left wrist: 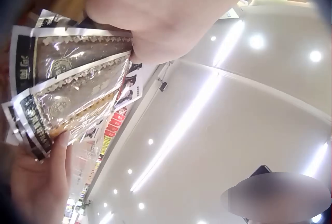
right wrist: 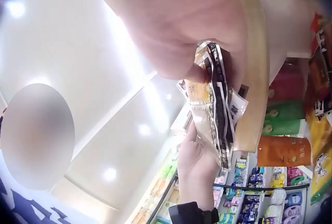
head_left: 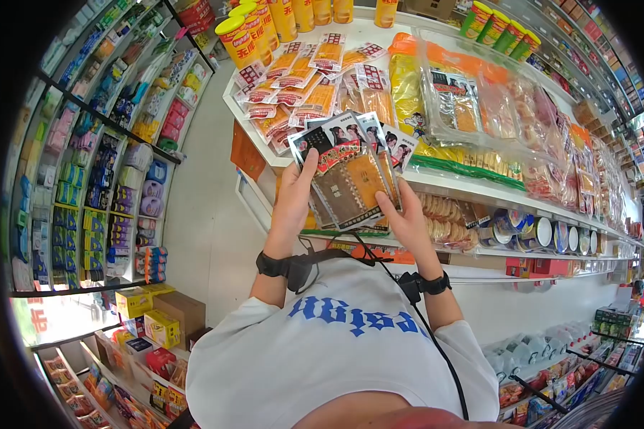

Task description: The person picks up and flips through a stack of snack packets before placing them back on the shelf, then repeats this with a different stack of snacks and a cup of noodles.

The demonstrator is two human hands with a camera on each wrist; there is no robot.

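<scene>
Both hands hold a fanned stack of flat, clear snack packets in front of the chest. Brown and orange slabs show through the plastic, under black-and-white printed tops. My left hand grips the stack's left side, thumb lying over the front. At the lower right edge, my right hand pinches the packets with its thumb on the front. The left wrist view shows the packets spread between the left hand and the right hand. Seen edge-on in the right wrist view, the packets overlap in several layers.
Just beyond the stack, a white display shelf carries a heap of orange snack packets. Yellow canisters stand behind them. A clear plastic tray lies to the right. Stocked shelves line the left side, with cardboard boxes below.
</scene>
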